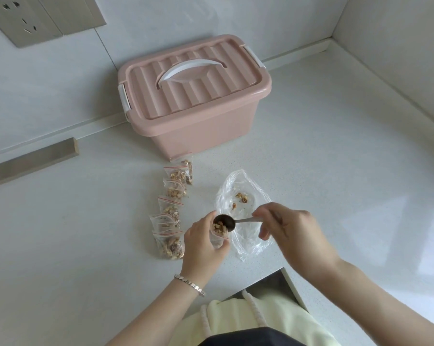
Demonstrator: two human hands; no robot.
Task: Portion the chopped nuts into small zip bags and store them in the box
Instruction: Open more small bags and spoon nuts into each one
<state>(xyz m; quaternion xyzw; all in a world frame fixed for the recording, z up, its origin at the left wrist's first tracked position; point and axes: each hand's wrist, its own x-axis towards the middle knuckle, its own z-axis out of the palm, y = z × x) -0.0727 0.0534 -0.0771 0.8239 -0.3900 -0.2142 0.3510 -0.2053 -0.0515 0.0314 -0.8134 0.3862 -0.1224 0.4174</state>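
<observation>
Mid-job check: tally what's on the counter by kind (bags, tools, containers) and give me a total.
Row of filled zip bags: 6
Further zip bag, held in the left hand: 1
Metal spoon, held in the right hand: 1
Large clear bag: 1
Pink box, lid on: 1
Total: 10

Right hand (289, 231) tips spoon (227, 222) of nuts into left hand's (202, 248) bag (217, 239).
</observation>
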